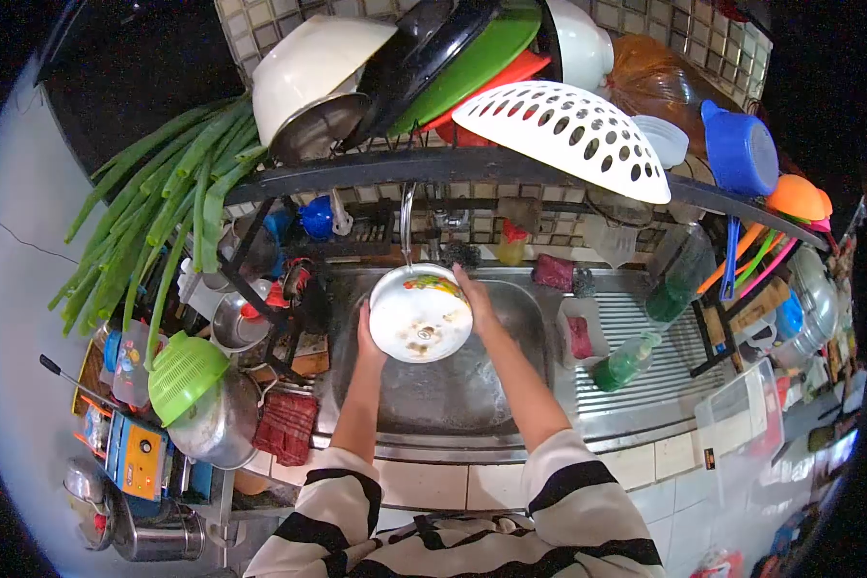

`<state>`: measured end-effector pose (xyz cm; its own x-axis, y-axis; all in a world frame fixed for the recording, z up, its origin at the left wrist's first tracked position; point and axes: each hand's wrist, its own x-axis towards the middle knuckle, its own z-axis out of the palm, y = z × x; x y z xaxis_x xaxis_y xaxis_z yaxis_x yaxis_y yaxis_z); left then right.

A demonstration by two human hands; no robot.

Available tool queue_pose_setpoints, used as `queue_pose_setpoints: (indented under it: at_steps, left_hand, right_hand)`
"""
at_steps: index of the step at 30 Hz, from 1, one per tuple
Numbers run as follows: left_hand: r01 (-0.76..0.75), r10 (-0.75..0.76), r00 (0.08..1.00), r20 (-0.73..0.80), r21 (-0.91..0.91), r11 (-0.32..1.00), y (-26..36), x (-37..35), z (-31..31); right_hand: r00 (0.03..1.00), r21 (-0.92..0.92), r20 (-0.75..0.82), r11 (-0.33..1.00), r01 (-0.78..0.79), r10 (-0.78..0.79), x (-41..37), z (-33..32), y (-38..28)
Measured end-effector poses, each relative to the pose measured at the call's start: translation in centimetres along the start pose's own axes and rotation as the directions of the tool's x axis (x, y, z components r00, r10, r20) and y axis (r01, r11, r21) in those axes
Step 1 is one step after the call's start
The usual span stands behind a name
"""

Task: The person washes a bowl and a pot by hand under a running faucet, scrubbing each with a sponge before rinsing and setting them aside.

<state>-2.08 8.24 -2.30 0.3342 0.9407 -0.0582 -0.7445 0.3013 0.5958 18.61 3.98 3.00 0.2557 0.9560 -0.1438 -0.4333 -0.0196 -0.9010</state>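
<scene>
A white plate (409, 318) with a coloured pattern near its far edge and brownish smudges on its face is held over the metal sink (453, 405). My left hand (368, 337) grips its left rim, and my right hand (474, 297) grips the right rim. Fingers of both hands are partly hidden beneath the plate. Just beyond the plate's far edge is the faucet (407, 226), with what looks like a thin stream coming down to the plate.
Above the sink runs a dark rack (376, 173) bearing bowls, plates and a white perforated colander (568, 135). Spring onions (164, 193) hang at the left, over a green strainer (185, 376). A green bottle (626, 364) and a sponge container (582, 332) stand on the ridged drainboard (645, 390).
</scene>
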Motion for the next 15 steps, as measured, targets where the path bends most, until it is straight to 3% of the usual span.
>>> queue_pose_setpoints:
  at_steps: [1,2,3,4,6,8,9,10,11,12,13,14,15]
  left_hand:
    - [0.003,0.0,1.0,-0.021,0.116,0.993,0.0,1.2,-1.7]
    - [0.008,-0.005,1.0,-0.02,0.116,0.993,0.5,2.0,-2.3]
    - [-0.081,0.097,0.995,-0.006,0.501,0.862,1.1,2.9,-2.8]
    - [-0.147,0.185,0.982,0.047,0.801,0.58,1.6,3.6,-2.8]
    - [-0.175,0.238,0.971,0.022,0.742,0.647,2.3,2.2,1.9]
    - [-0.366,0.365,0.897,0.249,0.881,0.299,3.9,-0.5,7.5]
    - [-0.233,0.181,0.97,0.163,0.838,0.494,4.2,0.3,7.7]
    - [-0.229,0.183,0.97,0.157,0.837,0.497,4.0,0.6,8.1]
    - [-0.29,0.161,0.955,0.249,0.901,0.324,3.5,0.7,9.0]
    - [-0.35,0.118,0.935,0.336,0.926,0.141,3.1,0.6,9.7]
    - [-0.349,0.117,0.935,0.335,0.926,0.142,2.9,-0.1,10.8]
    - [-0.25,0.043,0.968,0.249,0.968,0.018,3.0,-1.0,12.2]
    - [-0.153,-0.019,0.988,0.152,0.982,-0.114,3.1,-1.5,13.0]
  right_hand:
    - [1.0,0.017,-0.014,1.0,-0.02,0.02,0.6,-0.4,0.5]
    - [1.0,0.018,-0.019,1.0,-0.02,0.02,0.6,-0.5,0.1]
    - [0.999,0.009,-0.037,1.0,-0.009,0.01,0.7,-0.6,-0.4]
    - [0.999,0.0,-0.053,1.0,-0.002,0.002,0.5,-0.6,-0.9]
    - [0.998,0.066,-0.022,0.996,-0.057,0.058,-0.1,-0.7,-2.5]
    - [1.0,0.056,0.009,0.998,0.027,-0.027,1.7,-1.9,-1.6]
    - [1.0,0.052,0.012,0.998,0.022,-0.022,1.8,-1.9,-1.6]
    - [0.994,-0.195,0.052,0.975,0.109,-0.101,1.8,-1.8,-1.7]
    - [0.98,-0.424,0.11,0.884,0.198,-0.167,0.7,-0.9,-2.8]
    - [0.989,-0.547,0.097,0.824,0.15,-0.115,-0.7,0.3,-3.3]
    - [0.941,-0.709,0.193,0.623,0.33,-0.279,-0.4,0.6,-2.4]
    - [0.857,-0.807,0.319,0.358,0.469,-0.404,-0.5,1.2,-2.0]
    - [0.857,-0.808,0.319,0.357,0.469,-0.404,-0.8,1.6,-1.5]
